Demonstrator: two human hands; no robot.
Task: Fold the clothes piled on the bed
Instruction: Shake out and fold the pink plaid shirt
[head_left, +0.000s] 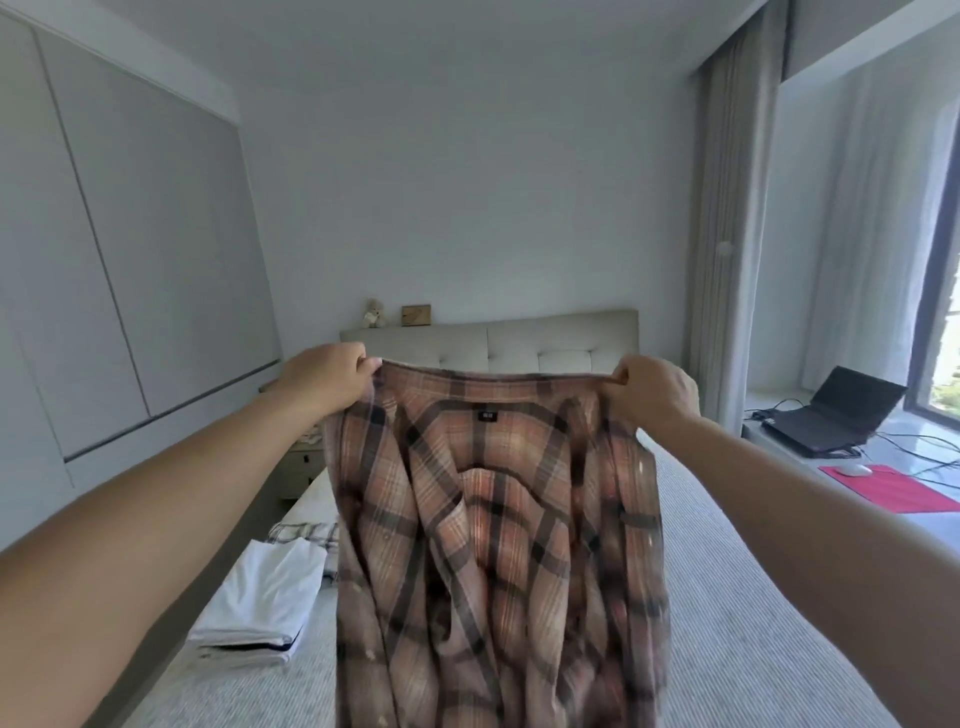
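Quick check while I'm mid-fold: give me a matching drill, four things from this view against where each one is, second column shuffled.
Things:
1. plaid shirt
2. folded white garment
3. laptop
4. teddy bear

Places:
A. on top of the headboard
B. on the window ledge at the right
C. held up by left hand and right hand
D. on the bed, left side

Pairs: 1-C, 2-D, 3-B, 4-A
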